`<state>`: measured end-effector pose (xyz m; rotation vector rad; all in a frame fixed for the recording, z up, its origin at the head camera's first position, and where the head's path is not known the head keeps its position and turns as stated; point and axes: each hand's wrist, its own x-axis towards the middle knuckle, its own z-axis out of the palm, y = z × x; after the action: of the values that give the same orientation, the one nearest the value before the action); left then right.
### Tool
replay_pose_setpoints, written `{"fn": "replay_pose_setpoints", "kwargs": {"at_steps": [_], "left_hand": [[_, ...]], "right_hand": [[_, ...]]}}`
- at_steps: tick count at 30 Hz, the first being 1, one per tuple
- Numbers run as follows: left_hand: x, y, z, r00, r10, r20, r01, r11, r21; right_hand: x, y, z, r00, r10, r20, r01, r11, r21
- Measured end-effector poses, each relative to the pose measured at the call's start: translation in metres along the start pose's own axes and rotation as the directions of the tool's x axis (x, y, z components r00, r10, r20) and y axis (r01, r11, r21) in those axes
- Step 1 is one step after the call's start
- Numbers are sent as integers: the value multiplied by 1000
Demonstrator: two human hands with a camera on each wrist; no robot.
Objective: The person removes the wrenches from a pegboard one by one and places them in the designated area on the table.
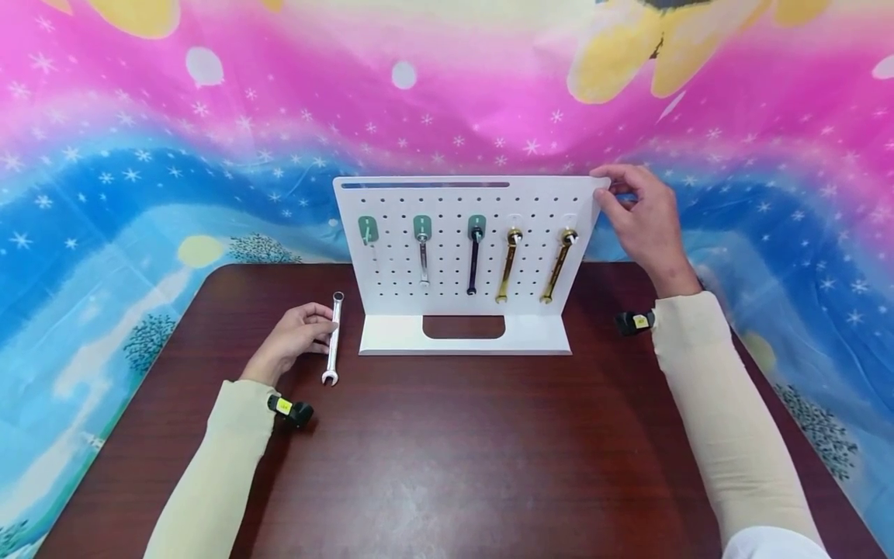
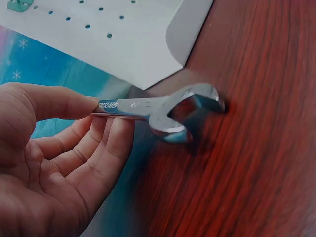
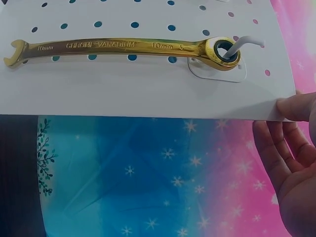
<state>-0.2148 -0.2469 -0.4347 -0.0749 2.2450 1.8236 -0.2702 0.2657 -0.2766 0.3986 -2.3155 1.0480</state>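
Observation:
My left hand (image 1: 296, 338) pinches a silver combination wrench (image 1: 334, 341) between thumb and fingers, left of a white pegboard stand (image 1: 398, 334). In the left wrist view the wrench's open end (image 2: 168, 116) points away from the palm, over the wood. At the board's upper right corner, my right hand (image 1: 646, 217) grips the edge, thumb on the front and fingers behind. Nearest to it hangs a gold 10mm wrench (image 3: 113, 47), its ring end on a white hook (image 3: 244, 42). The leftmost green hook (image 1: 367, 230) carries no wrench.
Further along the board hang another gold wrench (image 1: 508, 268), a dark wrench (image 1: 475, 264) and a small silver wrench (image 1: 423, 260). The stand is on a dark reddish wooden table (image 1: 447, 450). A colourful printed cloth (image 1: 447, 101) hangs behind and around the table.

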Motion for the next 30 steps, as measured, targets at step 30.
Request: {"fn": "replay_pose_setpoints", "kwargs": {"at_steps": [30], "left_hand": [[10, -9, 5, 997, 49, -61, -32, 967, 253]], "right_hand": [[0, 0, -1, 1000, 0, 5, 0, 1000, -16]]}}
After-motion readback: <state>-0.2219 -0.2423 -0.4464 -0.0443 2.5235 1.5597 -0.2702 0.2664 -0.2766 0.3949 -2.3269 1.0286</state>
